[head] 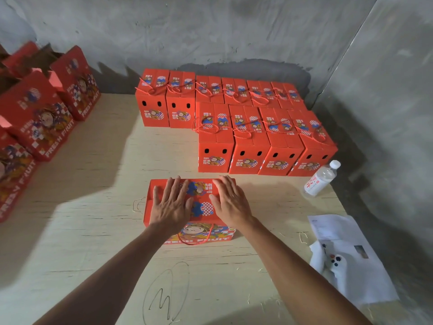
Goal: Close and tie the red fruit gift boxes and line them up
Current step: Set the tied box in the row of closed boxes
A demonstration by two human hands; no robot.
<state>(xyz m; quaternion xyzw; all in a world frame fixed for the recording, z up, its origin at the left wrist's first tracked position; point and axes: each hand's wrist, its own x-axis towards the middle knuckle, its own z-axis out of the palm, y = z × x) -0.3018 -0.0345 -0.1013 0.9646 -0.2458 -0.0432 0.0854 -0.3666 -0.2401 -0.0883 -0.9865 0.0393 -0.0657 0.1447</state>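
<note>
Red fruit gift box (206, 195) lying near the front middle of the plywood table (93, 184), long axis running left to right.

Facing its "FRESH FRUIT" panel toward the camera, rope handle (199, 235) hanging there; being pressed from above by left hand (172, 202) and right hand (230, 200), fingers straight, gripping nothing.

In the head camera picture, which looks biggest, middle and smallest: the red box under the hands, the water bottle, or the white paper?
1. Red box under the hands.
2. White paper, though partly covered, so this place is unsure.
3. Water bottle, clearly the smallest.
</note>
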